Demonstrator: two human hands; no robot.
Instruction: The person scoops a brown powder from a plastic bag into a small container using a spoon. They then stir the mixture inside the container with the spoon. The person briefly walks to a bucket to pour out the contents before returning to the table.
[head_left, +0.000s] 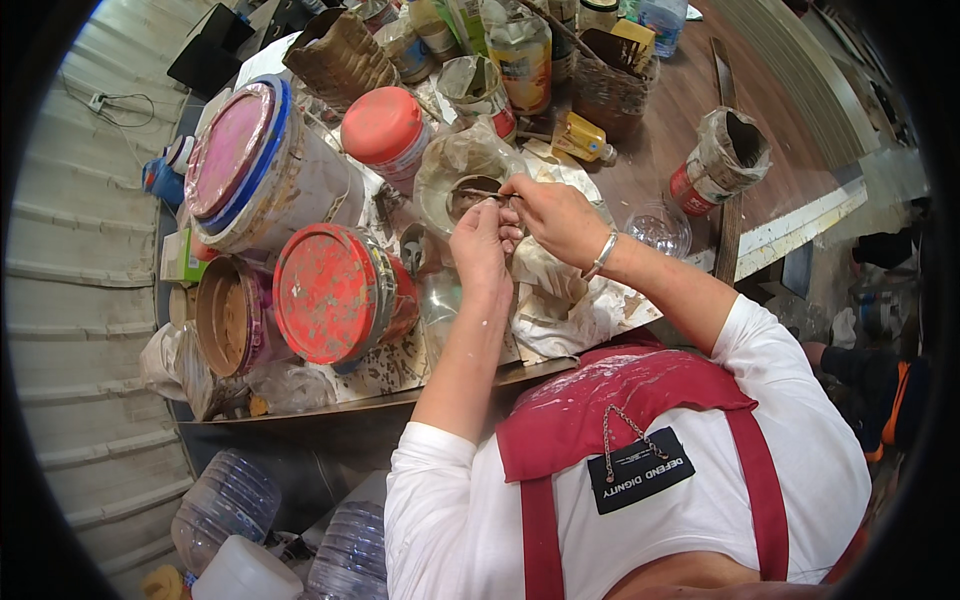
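Both my hands meet over a cup lined with crumpled, cloudy plastic, whose inside looks brown. My right hand, with a bracelet on its wrist, pinches a thin dark stick-like tool that lies across the cup's mouth. Just below it, my left hand is closed with its fingertips together at the tool; what they hold is too small to make out. Stained crumpled paper lies under and beside my hands. A small yellow bottle lies on its side beyond my right hand.
At left stand a bucket with a red lid, a tall white bucket, a red-lidded tub and an open brown container. Jars and cut containers crowd the back. A wrapped can stands right, by a metal strip.
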